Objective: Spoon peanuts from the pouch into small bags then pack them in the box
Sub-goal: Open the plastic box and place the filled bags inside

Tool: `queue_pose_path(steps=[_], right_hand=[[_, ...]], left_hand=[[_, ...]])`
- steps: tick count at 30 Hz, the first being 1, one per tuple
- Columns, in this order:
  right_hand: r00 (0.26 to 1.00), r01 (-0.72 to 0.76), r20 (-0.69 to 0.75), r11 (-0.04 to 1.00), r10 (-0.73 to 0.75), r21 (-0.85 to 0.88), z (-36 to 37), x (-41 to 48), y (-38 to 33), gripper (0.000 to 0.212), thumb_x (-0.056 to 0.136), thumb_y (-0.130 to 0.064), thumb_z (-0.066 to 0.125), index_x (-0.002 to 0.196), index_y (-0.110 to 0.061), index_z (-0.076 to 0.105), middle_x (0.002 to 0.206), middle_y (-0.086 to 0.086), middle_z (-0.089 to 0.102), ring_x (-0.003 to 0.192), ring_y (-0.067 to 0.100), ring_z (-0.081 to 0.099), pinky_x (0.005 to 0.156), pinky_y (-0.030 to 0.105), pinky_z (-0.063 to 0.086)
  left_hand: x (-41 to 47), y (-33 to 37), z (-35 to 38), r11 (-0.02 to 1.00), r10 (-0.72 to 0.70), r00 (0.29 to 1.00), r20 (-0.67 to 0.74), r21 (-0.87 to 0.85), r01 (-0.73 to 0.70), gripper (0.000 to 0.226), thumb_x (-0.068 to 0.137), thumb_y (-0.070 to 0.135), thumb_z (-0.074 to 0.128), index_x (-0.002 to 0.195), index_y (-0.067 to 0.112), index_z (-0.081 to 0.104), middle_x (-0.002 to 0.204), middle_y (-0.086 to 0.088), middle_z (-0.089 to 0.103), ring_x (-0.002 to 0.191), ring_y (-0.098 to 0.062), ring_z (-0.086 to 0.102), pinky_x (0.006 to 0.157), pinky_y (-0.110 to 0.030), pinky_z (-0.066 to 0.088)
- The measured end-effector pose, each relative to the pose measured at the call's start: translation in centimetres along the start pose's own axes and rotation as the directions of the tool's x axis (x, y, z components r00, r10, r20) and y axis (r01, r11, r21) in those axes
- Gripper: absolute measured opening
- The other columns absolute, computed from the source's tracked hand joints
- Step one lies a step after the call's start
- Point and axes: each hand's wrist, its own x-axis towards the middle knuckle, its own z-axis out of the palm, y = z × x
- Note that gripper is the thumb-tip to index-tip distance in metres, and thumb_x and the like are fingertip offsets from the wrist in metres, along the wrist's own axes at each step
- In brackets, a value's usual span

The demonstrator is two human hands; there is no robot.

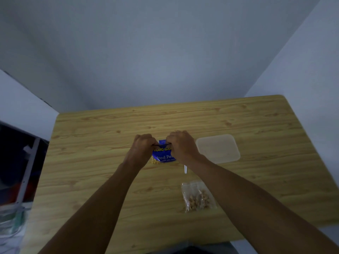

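Now both hands, left hand [142, 146] and right hand [181, 143], pinch the top edge of the blue foil peanut pouch [163, 156] mid-table [91, 162]. Its long axis points to 12 o'clock. A translucent plastic box [218, 148] sits at 3 o'clock and a clear small bag [198, 196] of peanuts at 5.

Wooden table [110, 129]; grey walls [146, 52]

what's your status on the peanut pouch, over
Left hand and right hand both pinching top of blue pouch. One small bag with peanuts lies nearer, box to the right. Spoon partly hidden beside pouch; nothing blocking.
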Motion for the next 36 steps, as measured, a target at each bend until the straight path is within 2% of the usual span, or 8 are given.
queue_pose_path(steps=[4, 7, 12, 14, 22, 28, 31, 36], right_hand=[[1.0, 0.004, -0.001, 0.999, -0.004, -0.043, -0.6, 0.0, -0.1, 0.027, 0.085, -0.01, 0.068, 0.11, -0.015, 0.075, 0.098, 0.009, 0.07, 0.095, 0.032, 0.062, 0.074, 0.039, 0.049], [0.999, 0.033, -0.028, 0.999, -0.034, -0.031, -0.4, -0.1, -0.3, 0.021, 0.089, -0.015, 0.068, 0.108, -0.019, 0.077, 0.089, 0.008, 0.068, 0.084, 0.032, 0.062, 0.059, 0.035, 0.04], [0.999, 0.007, -0.044, 0.999, -0.009, -0.042, 0.5, -0.3, -0.6, 0.024, 0.052, 0.004, 0.081, 0.07, -0.01, 0.074, 0.065, 0.002, 0.063, 0.06, 0.028, 0.062, 0.045, 0.028, 0.045], [0.997, 0.017, -0.08, 1.0, -0.019, -0.021, 1.0, -0.3, -0.3, 0.025, 0.055, 0.004, 0.081, 0.074, -0.012, 0.076, 0.067, 0.001, 0.064, 0.06, 0.027, 0.062, 0.045, 0.028, 0.045], [0.986, -0.13, -0.07, 0.954, 0.154, 0.269, 1.1, -2.5, 4.7, 0.024, 0.091, -0.003, 0.065, 0.112, -0.009, 0.073, 0.1, 0.006, 0.067, 0.102, 0.026, 0.06, 0.077, 0.032, 0.049], [0.946, -0.271, -0.019, 0.825, 0.323, 0.496, -0.4, -5.1, 6.4, 0.063, 0.086, -0.034, 0.072, 0.144, -0.031, 0.047, 0.136, -0.007, 0.051, 0.122, 0.007, 0.05, 0.099, 0.03, 0.045], [0.913, -0.344, -0.039, 0.816, 0.407, 0.464, -1.2, -7.5, 9.1, 0.075, 0.08, -0.033, 0.073, 0.147, -0.033, 0.039, 0.143, -0.008, 0.043, 0.128, 0.009, 0.044, 0.104, 0.035, 0.042], [0.944, -0.32, 0.15, 0.931, 0.296, 0.176, -2.3, -9.1, 14.8, 0.124, 0.055, -0.061, 0.07, 0.159, -0.021, 0.016, 0.165, 0.002, 0.017, 0.153, 0.025, 0.016, 0.122, 0.047, 0.022]], left_hand=[[-0.3, 1.0, 0.1, 0.999, -0.02, 0.999, -0.032, 0.049, 0.021, 0.025, 0.075, 0.02, 0.048, 0.064, 0.012, 0.068, 0.059, -0.003, 0.058, 0.052, -0.026, 0.056, 0.063, -0.032, 0.034], [0.0, 0.9, 0.1, 0.995, -0.03, 0.999, -0.039, 0.096, 0.034, 0.017, 0.075, 0.019, 0.057, 0.065, 0.015, 0.07, 0.059, 0.0, 0.058, 0.054, -0.024, 0.057, 0.067, -0.029, 0.027], [0.1, 1.0, -0.3, 0.984, 0.008, 1.0, 0.015, 0.176, -0.011, 0.017, 0.075, 0.025, 0.057, 0.068, 0.018, 0.071, 0.061, 0.003, 0.058, 0.059, -0.022, 0.058, 0.069, -0.032, 0.023], [0.2, 1.1, -0.5, 0.977, 0.021, 0.999, 0.026, 0.212, -0.026, 0.012, 0.074, 0.024, 0.061, 0.069, 0.019, 0.071, 0.061, 0.004, 0.059, 0.06, -0.021, 0.059, 0.07, -0.032, 0.023], [0.9, 0.9, -1.6, 0.968, -0.081, 0.995, 0.058, 0.241, 0.065, 0.011, 0.08, 0.032, 0.069, 0.089, 0.028, 0.076, 0.085, 0.008, 0.072, 0.083, -0.017, 0.066, 0.085, -0.033, 0.033], [1.5, 3.1, -1.4, 0.975, -0.051, 0.998, 0.022, 0.216, 0.045, 0.033, 0.085, 0.047, 0.069, 0.109, 0.025, 0.066, 0.097, 0.006, 0.062, 0.092, -0.015, 0.057, 0.085, -0.032, 0.041], [1.2, 7.6, 0.2, 0.996, -0.016, 0.996, -0.09, 0.081, 0.024, 0.019, 0.092, 0.036, 0.063, 0.102, 0.019, 0.066, 0.094, 0.004, 0.059, 0.083, -0.013, 0.055, 0.072, -0.028, 0.047], [0.1, 13.9, 6.2, 0.964, -0.003, 0.998, 0.069, -0.263, 0.021, 0.021, 0.099, 0.024, 0.052, 0.08, 0.02, 0.057, 0.071, 0.011, 0.051, 0.066, -0.01, 0.046, 0.062, -0.029, 0.036]])
